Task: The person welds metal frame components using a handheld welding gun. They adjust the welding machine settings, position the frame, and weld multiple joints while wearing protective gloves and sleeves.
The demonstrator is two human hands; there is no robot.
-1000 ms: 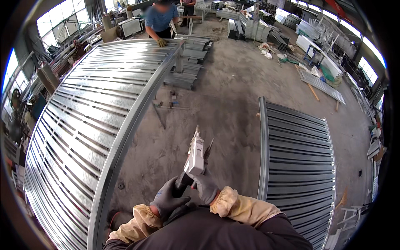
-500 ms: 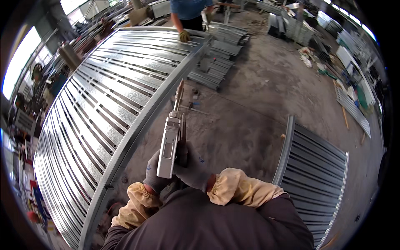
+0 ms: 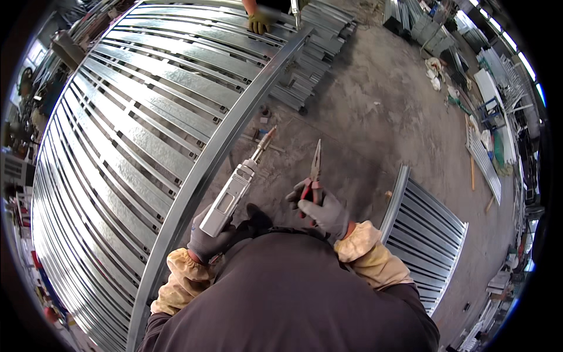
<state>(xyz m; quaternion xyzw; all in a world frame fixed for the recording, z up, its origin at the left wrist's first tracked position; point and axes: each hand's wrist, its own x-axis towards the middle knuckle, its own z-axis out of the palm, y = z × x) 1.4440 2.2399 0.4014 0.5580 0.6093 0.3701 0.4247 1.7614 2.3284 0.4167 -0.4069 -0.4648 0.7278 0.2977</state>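
Note:
My left hand point(image 3: 207, 240), in a grey glove, is closed around the rear of a silver handheld welding torch point(image 3: 227, 196). The torch's copper-coloured tip points up and to the right, beside the frame's metal edge rail point(image 3: 202, 170). In my gloved right hand point(image 3: 328, 212) are long-nose pliers point(image 3: 315, 173) with red handles. Their jaws look closed and point away from me, with nothing between them. A large slatted panel of shiny galvanised metal point(image 3: 170, 88) lies on my left, next to the torch. Neither tool touches it.
Across the panel another person's yellow-gloved hand point(image 3: 258, 23) rests on its far end. Metal profiles point(image 3: 311, 70) are stacked beyond the corner. A smaller slatted panel point(image 3: 425, 234) lies at my right. Small parts and a bar point(image 3: 264, 142) are on the concrete floor.
My hands have moved apart. The pliers, earlier close behind the torch, are now out to the right in my right hand. The torch has tilted to the right, and my view has shifted.

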